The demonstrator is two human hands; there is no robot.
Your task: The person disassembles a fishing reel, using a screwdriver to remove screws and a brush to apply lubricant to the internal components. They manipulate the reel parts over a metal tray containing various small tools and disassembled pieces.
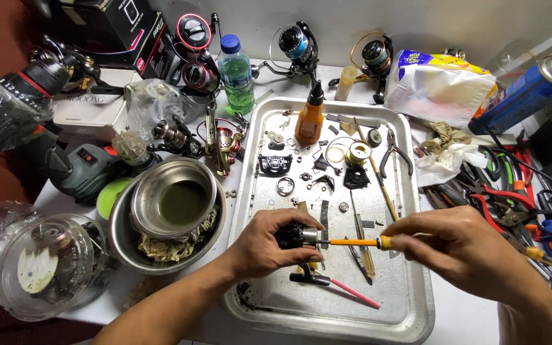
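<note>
My left hand (264,244) grips a small black reel body (295,236) with a metal end, held over the metal tray (410,313). My right hand (461,246) holds a thin screwdriver (359,242) with an orange shaft, its tip set against the metal end of the reel body. Below the hands a black-headed tool with a pink handle (340,285) lies on the tray. Small reel parts, rings, screws and a black frame piece (271,164) are scattered across the upper tray, beside an orange oil bottle (310,116) and pliers (396,153).
Nested steel bowls (174,214) with greenish liquid sit left of the tray. A cordless drill (46,137), boxes, a green bottle (237,76) and fishing reels (295,48) crowd the back. Red-handled tools (499,198) and a blue can (525,89) lie right. A lidded plastic container (43,265) sits front left.
</note>
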